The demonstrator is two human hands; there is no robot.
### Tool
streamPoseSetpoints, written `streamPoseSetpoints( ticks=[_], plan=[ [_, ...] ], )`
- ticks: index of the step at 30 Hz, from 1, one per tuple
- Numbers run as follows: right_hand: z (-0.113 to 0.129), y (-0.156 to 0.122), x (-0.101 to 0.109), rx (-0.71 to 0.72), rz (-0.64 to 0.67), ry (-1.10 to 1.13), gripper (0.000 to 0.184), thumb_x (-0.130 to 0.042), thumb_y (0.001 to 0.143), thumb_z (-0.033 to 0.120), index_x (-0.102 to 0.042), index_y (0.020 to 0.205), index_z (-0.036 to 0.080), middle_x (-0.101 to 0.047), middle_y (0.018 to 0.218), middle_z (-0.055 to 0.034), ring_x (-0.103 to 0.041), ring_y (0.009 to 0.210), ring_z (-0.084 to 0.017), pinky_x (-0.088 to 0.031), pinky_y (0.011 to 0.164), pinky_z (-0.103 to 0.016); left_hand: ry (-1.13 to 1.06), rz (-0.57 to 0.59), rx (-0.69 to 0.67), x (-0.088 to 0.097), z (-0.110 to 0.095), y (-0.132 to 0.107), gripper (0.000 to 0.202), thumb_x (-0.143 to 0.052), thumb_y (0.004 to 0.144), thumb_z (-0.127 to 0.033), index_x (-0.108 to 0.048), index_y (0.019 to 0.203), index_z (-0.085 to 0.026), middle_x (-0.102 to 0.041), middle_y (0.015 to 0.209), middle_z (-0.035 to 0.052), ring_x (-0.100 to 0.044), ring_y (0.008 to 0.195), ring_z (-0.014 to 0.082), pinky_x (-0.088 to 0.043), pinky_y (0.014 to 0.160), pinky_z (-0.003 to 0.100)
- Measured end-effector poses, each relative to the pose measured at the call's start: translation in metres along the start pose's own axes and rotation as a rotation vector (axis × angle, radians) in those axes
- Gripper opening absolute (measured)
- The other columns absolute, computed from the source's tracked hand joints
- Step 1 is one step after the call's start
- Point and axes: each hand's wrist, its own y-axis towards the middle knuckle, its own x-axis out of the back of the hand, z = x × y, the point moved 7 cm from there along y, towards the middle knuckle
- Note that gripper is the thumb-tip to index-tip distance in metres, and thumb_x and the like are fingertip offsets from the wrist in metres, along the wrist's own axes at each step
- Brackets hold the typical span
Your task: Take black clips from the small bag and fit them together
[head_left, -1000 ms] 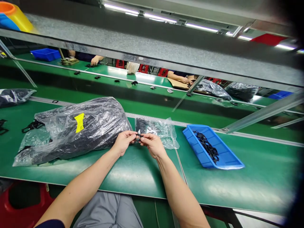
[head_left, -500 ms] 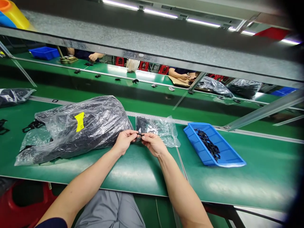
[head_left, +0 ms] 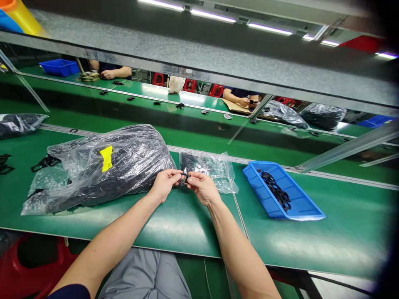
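Observation:
Between my two hands is a small black plastic part (head_left: pixel 185 177) with a ring-like opening, held above the green table. My left hand (head_left: pixel 165 185) pinches its left side between thumb and fingers. On the other side, the thumb and fingers of my right hand (head_left: pixel 203 187) are closed on it. A large clear bag full of black parts (head_left: pixel 137 162) lies just left of my left hand, with a yellow label (head_left: pixel 106 158) on it. Behind my hands rests a smaller clear bag (head_left: pixel 220 170) with dark contents and a white label.
At the right stands a blue bin (head_left: pixel 299 207) with black parts (head_left: pixel 276 191). Loose black parts (head_left: pixel 45 162) lie by the big bag's open end. Beyond the table runs a green conveyor (head_left: pixel 131 114) with spaced parts, under a metal shelf (head_left: pixel 199 68). Co-workers' hands (head_left: pixel 108 74) show across it.
The black part has turned in my fingers, so its ring opening shows more. Both hands keep their hold in nearly the same place. Across the line, a co-worker's hand has moved left.

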Motion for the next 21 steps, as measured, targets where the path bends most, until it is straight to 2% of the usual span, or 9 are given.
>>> streamPoseSetpoints(
  ticks=[8,15,18,21],
  plan=[
    [-0.006,0.002,-0.002,-0.033,0.011,0.114,0.034,-0.088,0.051,0.018,-0.064,0.075,0.02,-0.067,0.063,0.0045,-0.061,0.055,-0.009,-0.051,0.057,-0.023,0.006,-0.035,-0.034,-0.001,-0.003,-0.002,0.031,-0.08,0.063,-0.03,-0.072,0.087,-0.012,-0.073,0.075,0.0065,-0.062,0.064,0.0124,-0.046,0.062,0.024],
    [-0.01,0.006,-0.001,-0.058,-0.003,0.183,0.033,-0.087,0.051,0.016,-0.063,0.073,0.021,-0.065,0.062,0.0048,-0.063,0.06,-0.011,-0.051,0.059,-0.024,-0.004,-0.025,-0.026,-0.001,-0.001,-0.001,0.03,-0.079,0.064,-0.029,-0.071,0.088,-0.012,-0.072,0.076,0.0061,-0.062,0.064,0.0108,-0.046,0.062,0.023],
    [-0.009,0.006,-0.001,-0.011,-0.018,0.14,0.033,-0.087,0.051,0.019,-0.061,0.071,0.021,-0.064,0.061,0.0048,-0.061,0.057,-0.011,-0.052,0.058,-0.026,-0.004,-0.029,-0.008,-0.001,-0.002,-0.002,0.03,-0.079,0.064,-0.029,-0.07,0.088,-0.012,-0.072,0.076,0.0064,-0.062,0.063,0.0108,-0.047,0.06,0.023],
    [-0.005,0.004,0.0,0.097,-0.065,0.086,0.034,-0.087,0.05,0.021,-0.06,0.07,0.021,-0.063,0.061,0.0051,-0.059,0.054,-0.011,-0.052,0.057,-0.027,-0.004,-0.033,0.019,-0.002,-0.004,-0.004,0.03,-0.079,0.065,-0.029,-0.069,0.087,-0.012,-0.072,0.076,0.0065,-0.063,0.061,0.011,-0.049,0.059,0.023]
  ],
)
